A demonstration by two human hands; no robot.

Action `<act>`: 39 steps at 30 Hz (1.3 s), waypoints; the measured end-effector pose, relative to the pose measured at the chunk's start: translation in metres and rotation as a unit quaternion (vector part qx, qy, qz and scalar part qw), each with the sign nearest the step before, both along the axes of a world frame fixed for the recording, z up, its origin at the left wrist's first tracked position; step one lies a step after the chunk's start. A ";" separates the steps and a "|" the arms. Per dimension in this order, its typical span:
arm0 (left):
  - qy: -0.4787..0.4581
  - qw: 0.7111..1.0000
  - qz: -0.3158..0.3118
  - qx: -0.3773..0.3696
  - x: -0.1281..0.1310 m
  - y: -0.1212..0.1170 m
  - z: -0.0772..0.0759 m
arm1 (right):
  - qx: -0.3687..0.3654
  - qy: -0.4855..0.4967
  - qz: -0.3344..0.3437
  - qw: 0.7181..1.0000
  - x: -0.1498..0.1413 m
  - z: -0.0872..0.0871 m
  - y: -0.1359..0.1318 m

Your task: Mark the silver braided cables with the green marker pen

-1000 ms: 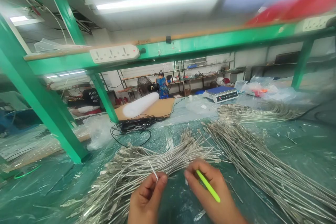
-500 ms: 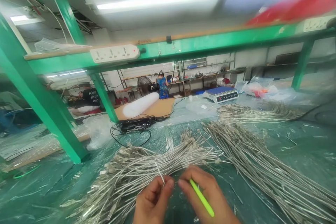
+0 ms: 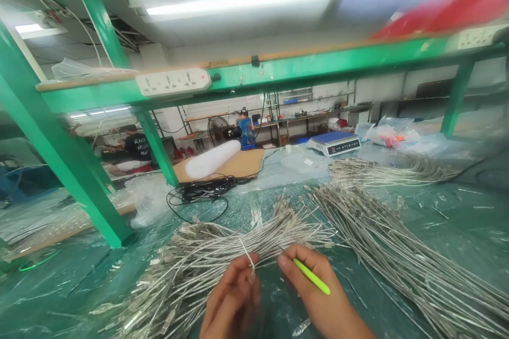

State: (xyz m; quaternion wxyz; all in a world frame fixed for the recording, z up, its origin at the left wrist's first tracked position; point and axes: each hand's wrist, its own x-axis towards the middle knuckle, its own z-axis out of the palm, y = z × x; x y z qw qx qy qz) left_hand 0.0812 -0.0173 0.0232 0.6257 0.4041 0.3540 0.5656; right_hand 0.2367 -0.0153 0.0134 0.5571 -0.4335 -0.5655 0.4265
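My left hand (image 3: 233, 304) is at the bottom middle, fingers pinched on a thin silvery cable end (image 3: 247, 255) that sticks up from it. My right hand (image 3: 322, 299) is just to its right, closed round a bright yellow-green pen (image 3: 312, 277) whose tip points toward the left hand. Both hands hover over the near edge of a large heap of silver-grey cables (image 3: 207, 259) lying on the table covered in clear plastic sheet (image 3: 71, 286).
A second long bundle of cables (image 3: 397, 254) runs to the right, another (image 3: 389, 168) lies further back. A green frame post (image 3: 59, 153) stands at left, a white power strip (image 3: 173, 82) on the crossbeam. Black cord (image 3: 199, 193), white roll (image 3: 212, 159) and scale (image 3: 336, 143) behind. People work in the background.
My left hand has shifted right and up with the cable end and blurs with motion. My right hand with the pen has drawn closer, so the two now nearly meet.
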 end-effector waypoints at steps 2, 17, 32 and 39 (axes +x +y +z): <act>-0.003 1.000 -0.012 0.011 -0.002 0.001 -0.002 | -0.011 0.006 -0.001 1.000 0.002 0.001 0.002; 0.151 0.987 0.035 0.045 0.012 -0.001 -0.008 | 0.210 -0.093 -0.098 0.968 0.006 0.006 -0.009; 0.181 0.980 0.004 0.080 0.016 0.001 -0.024 | 0.163 -0.137 -0.055 0.976 0.005 0.006 -0.007; 0.201 0.977 0.033 0.063 0.014 -0.003 -0.011 | 0.068 -0.007 -0.017 0.998 0.001 0.009 -0.004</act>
